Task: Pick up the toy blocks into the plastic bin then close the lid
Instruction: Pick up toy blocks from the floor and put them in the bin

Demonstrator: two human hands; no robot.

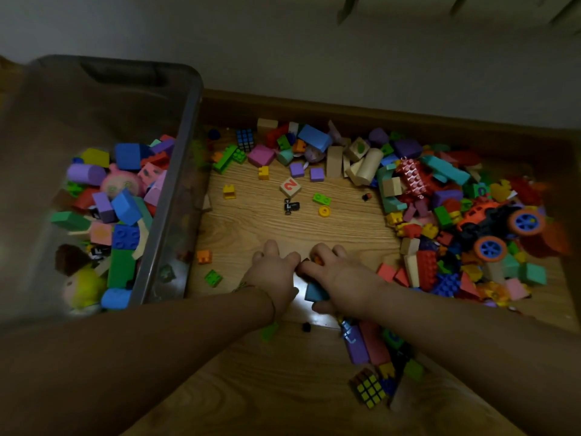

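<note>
A clear plastic bin (166, 196) stands on the left, lid off, holding several coloured blocks and soft toys. Loose toy blocks (437, 215) lie piled on the wooden floor at the right and along the back. My left hand (273, 272) and my right hand (339, 278) are side by side on the floor in the middle. Fingers of both curl down over small pieces. Under my right hand sits a teal block (316, 292), with an orange piece (317, 261) at the fingertips. What my left hand holds is hidden.
An orange toy car with blue wheels (500, 228) lies in the right pile. A wooden number cube (290, 186), a yellow ring (324, 211) and small green and yellow bricks are scattered mid-floor. Two puzzle cubes (368, 388) lie near and far. A wall borders the back.
</note>
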